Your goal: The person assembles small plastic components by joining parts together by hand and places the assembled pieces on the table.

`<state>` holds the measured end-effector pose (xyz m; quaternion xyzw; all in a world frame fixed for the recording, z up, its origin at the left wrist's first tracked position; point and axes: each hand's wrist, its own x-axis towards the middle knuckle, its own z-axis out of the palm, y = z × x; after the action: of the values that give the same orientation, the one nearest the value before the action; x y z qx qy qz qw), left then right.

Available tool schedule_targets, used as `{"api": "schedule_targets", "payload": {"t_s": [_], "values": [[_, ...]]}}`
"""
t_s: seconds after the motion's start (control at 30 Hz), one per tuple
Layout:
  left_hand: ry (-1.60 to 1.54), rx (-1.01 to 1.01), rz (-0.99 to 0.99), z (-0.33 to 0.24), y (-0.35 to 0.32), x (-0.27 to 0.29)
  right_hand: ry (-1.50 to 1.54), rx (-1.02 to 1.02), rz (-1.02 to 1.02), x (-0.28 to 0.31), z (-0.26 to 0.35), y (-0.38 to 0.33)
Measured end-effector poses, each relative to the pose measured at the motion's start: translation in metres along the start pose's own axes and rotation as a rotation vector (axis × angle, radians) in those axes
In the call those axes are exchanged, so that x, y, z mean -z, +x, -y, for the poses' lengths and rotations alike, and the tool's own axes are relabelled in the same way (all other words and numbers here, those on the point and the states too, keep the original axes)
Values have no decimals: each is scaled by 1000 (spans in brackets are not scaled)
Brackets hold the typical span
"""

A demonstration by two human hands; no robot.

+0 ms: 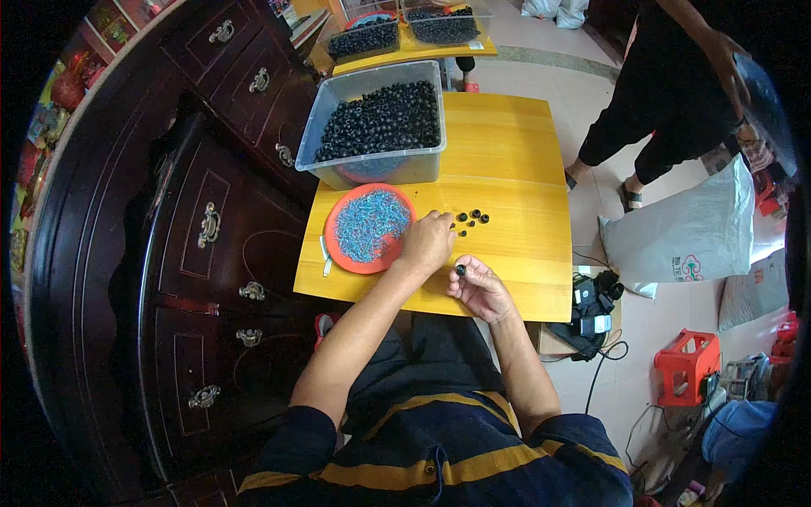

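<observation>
My right hand (pixel 481 291) is closed in a pinch, thumb and finger gripping a small round black plastic part (pixel 460 270) over the near part of the yellow table. Just up and to the left, my left hand (pixel 427 241) points down at the tabletop with its fingers drawn together. Whatever its fingertips may hold is hidden. Several loose black parts (pixel 476 215) lie right beside those fingertips. An orange-red round plate (pixel 334 245) heaped with small shiny blue, clear and pinkish pieces (pixel 372 222) sits left of my left hand, which partly overlaps its edge.
A clear plastic bin (pixel 380 175) of black parts stands behind the plate. The yellow table (pixel 507 160) borders dark drawers (pixel 211 253) on the left. Another table with bins (pixel 363 38) is beyond. A person (pixel 667 101), a white sack (pixel 684 224) and a red crate (pixel 686 367) are at right.
</observation>
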<state>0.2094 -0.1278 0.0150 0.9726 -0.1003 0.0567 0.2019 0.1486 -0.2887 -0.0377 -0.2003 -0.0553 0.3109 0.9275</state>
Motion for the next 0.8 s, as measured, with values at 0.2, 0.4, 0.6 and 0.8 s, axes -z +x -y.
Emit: {"api": "schedule_targets", "payload": {"t_s": [0.2, 0.4, 0.6, 0.8], "values": [[81, -2, 36, 9, 13, -23, 20, -11, -19, 0, 0, 1], [-117, -119, -199, 10, -14, -10, 35, -8, -17, 4, 0, 1], [-547, -20, -199, 7, -63, 25, -21, -12, -34, -7, 0, 1], [-664, -4, -195, -8, -95, 52, -104, -21, -37, -9, -8, -2]]}}
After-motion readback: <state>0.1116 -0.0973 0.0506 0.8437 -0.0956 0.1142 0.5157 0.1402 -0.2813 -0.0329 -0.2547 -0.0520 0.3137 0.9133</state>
